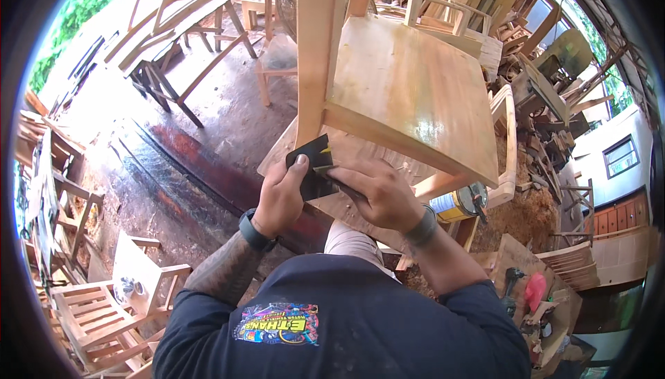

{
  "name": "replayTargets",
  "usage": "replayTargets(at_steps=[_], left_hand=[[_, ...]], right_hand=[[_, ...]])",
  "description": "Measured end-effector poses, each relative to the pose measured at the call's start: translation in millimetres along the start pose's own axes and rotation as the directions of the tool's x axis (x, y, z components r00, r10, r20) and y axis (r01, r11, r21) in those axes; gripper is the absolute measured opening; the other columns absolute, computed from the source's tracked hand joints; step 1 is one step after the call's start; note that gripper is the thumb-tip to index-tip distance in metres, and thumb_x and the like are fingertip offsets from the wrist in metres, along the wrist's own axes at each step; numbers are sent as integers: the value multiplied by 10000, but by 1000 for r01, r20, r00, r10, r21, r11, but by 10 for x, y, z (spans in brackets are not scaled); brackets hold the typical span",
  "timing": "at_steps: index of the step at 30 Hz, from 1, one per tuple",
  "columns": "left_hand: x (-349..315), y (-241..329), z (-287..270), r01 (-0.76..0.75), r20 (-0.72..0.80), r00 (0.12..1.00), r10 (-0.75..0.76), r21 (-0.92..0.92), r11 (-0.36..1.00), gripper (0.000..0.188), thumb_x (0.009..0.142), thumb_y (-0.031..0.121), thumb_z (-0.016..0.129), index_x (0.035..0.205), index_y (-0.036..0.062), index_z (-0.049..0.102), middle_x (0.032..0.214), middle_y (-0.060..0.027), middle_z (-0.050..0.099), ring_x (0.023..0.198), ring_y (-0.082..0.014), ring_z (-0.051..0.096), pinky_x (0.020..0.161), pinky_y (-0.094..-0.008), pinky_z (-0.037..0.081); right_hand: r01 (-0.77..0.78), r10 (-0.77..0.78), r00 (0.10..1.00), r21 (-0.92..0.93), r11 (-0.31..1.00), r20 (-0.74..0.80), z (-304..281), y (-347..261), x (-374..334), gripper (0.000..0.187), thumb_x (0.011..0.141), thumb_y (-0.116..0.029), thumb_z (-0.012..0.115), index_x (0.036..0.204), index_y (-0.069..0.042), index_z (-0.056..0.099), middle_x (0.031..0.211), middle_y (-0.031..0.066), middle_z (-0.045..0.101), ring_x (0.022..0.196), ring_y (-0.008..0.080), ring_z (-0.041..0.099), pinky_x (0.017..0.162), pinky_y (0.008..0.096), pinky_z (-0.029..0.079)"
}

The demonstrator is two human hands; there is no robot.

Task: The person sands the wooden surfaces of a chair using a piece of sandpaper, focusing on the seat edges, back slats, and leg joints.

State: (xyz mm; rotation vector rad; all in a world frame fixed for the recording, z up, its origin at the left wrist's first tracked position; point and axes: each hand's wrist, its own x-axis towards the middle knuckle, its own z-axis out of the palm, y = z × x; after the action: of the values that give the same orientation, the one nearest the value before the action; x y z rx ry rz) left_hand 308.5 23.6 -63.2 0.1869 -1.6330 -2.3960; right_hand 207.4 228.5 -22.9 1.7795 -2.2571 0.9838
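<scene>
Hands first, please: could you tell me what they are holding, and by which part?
Both hands hold a dark sheet of sandpaper: the left hand pinches its left edge under the thumb, the right hand grips its lower right part.

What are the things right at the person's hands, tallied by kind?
Hands on the black sheet: 2 (left hand, right hand)
Black sheet, like sandpaper: 1
Bare wooden chair being worked: 1
Wristbands: 2 (left, right)
Yellow tin by the right wrist: 1
Total: 7
</scene>
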Motion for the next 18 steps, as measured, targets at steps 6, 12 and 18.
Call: replayTargets(at_steps=[6, 12, 18], left_hand=[[93, -72, -142, -71, -69, 994, 80, 119, 990, 344, 1159, 189, 464, 1247, -51, 695, 1084, -55, 740, 940, -110, 672, 891, -285, 549], [153, 97, -131, -170, -102, 978, 182, 122, 978, 364, 1157, 216, 487, 1269, -55, 703, 1148, -70, 771, 983, -135, 723, 905, -276, 557], [46, 35, -63, 92, -64, 988, -144, -510, 855, 388, 1130, 295, 506, 1351, 14, 657, 1188, -108, 774, 1065, -240, 756, 908, -393, 597]], right_hand=[[12, -18, 997, 88, 996, 69, 112, -35, -93, 353, 903, -48, 741, 1255, -52, 752, 1214, 138, 745, 1081, 368, 709, 914, 460, 559], [-31, 13, 985, 105, 994, 173, -14, -64, -231, 315, 927, -3, 736, 1237, -40, 773, 1200, 143, 759, 1070, 339, 733, 936, 434, 569], [-76, 370, 832, 575, 815, -415, 7, -64, -283, 343, 1038, 19, 640, 1378, 41, 675, 1276, 177, 737, 1210, 257, 703, 1077, 360, 509]])
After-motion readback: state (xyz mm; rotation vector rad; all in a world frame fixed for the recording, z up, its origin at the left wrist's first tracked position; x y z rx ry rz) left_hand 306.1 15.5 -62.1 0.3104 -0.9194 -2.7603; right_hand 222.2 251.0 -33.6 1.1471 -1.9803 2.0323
